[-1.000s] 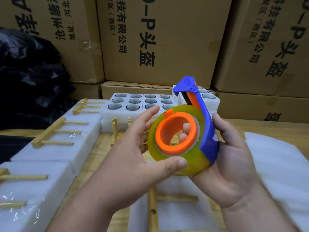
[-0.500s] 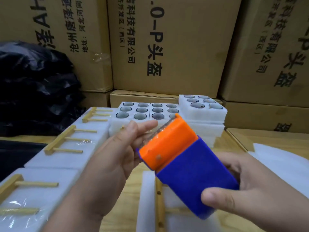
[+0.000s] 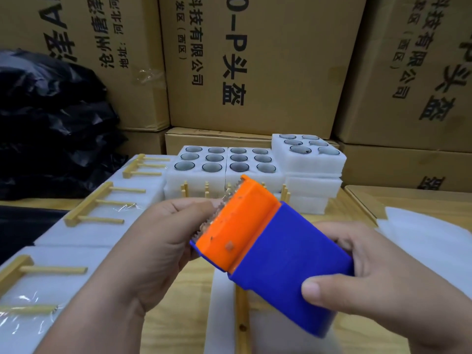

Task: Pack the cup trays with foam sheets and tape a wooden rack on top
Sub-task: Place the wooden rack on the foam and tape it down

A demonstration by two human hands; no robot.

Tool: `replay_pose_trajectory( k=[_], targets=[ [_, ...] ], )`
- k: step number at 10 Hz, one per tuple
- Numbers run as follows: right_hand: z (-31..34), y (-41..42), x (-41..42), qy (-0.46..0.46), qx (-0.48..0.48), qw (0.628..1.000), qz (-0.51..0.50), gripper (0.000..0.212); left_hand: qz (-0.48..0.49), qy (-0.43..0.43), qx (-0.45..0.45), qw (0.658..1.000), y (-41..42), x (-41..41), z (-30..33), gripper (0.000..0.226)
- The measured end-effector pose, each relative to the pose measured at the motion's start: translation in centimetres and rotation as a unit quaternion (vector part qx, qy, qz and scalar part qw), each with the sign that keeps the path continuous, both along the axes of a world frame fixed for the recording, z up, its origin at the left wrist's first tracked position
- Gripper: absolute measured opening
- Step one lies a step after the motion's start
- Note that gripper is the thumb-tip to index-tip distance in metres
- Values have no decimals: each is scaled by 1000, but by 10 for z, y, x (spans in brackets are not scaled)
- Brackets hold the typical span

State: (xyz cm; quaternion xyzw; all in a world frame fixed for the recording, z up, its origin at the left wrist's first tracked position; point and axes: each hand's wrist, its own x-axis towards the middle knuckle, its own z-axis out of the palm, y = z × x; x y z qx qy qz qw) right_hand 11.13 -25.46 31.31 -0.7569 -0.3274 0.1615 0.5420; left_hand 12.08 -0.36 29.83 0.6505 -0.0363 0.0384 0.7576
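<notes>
Gripping tape dispenser (image 3: 268,251) w/ both hands.

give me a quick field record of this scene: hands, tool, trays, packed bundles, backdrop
right hand: grips the blue body of the blue and orange plastic tape dispenser
left hand: fingers at the dispenser's orange toothed end
white foam cup trays: behind, cups showing
foam bundles with wooden racks taped on top: at left
foam-wrapped stack with a wooden rack: below the hands
brown cardboard boxes: stacked behind
</notes>
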Motion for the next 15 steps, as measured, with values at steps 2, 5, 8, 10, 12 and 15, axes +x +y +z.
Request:
replay_pose_trajectory(
  k=[2,5,8,10,12,15],
  targets=[
    [-5,0,1,-53,-50,994,-75,43,-14,3,36,999,2,1,-4,13],
    [-12,5,5,-133,-55,976,-163,25,102,1,40,994,-6,-4,-1,36],
    [-7,18,6,-290,107,884,-351,51,98,-33,52,993,-12,-12,7,42],
    [-6,22,-2,-286,101,892,-335,43,116,-55,72,989,-2,-22,0,22],
    [11,16,-17,-267,6,916,-299,43,117,-26,52,991,3,-53,-11,8],
    [78,-1,-29,-274,-68,926,-251,52,140,-20,6,990,5,-80,26,13]
  ],
)
